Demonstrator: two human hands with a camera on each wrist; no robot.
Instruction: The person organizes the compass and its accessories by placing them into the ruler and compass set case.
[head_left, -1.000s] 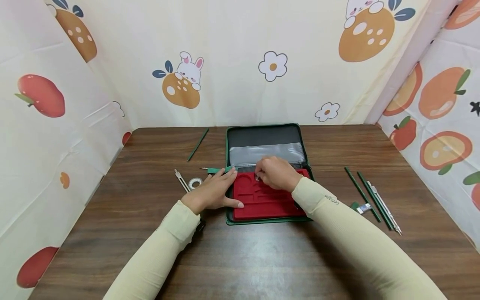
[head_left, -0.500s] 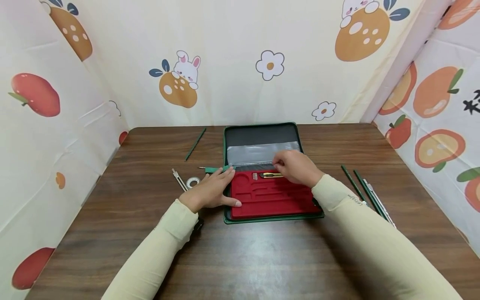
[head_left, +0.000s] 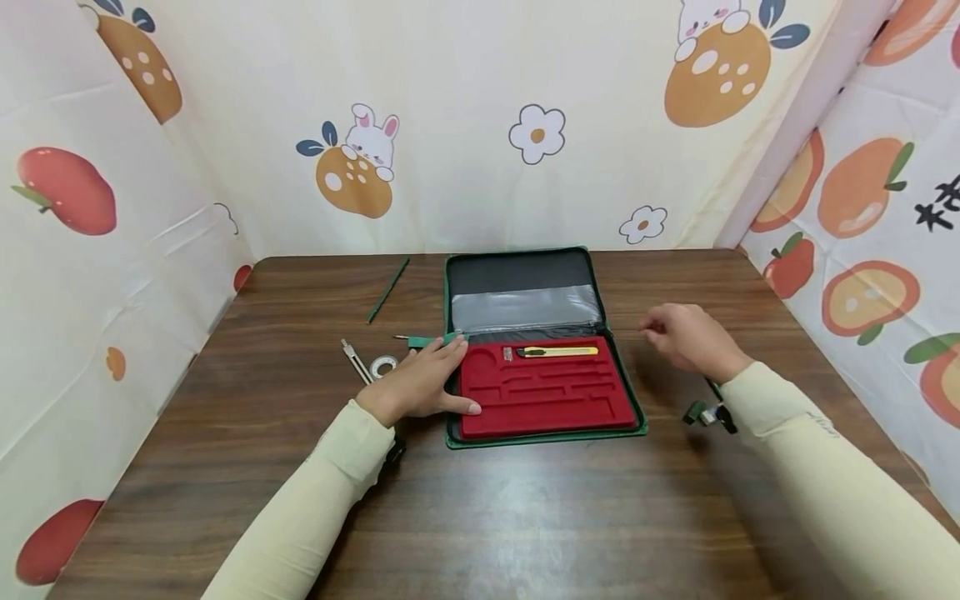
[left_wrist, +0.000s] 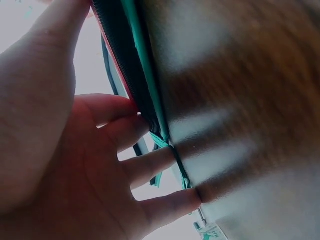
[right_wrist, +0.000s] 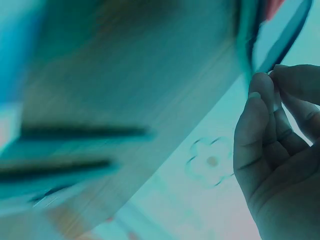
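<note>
A green zippered case (head_left: 555, 442) lies unfolded, with a red moulded tray (head_left: 555, 408) in its front half. In the tray's top row sit a yellow utility knife (head_left: 558, 352) and a small clear case (head_left: 507, 354) beside it. My left hand (head_left: 426, 377) rests along the tray's left edge, fingers spread, thumb on the red surface; the left wrist view shows its fingers along the zipper edge (left_wrist: 147, 85). Right of the case, my right hand (head_left: 686, 337) is over the table with fingers loosely curled. In the right wrist view no thing shows between its fingertips (right_wrist: 257, 95).
Left of the case lie a green pencil (head_left: 387, 292), a compass (head_left: 356, 362), a white ring-shaped roll (head_left: 383, 365) and a flat green piece (head_left: 420, 342) with a thin metal tip. Right of it are a green block (head_left: 694, 412) and a small eraser (head_left: 708, 416); the sleeve hides things there.
My right hand has moved from the small clear case, past the utility knife, to the right and off the case, uncovering both. The left hand has stayed on the tray's edge.
</note>
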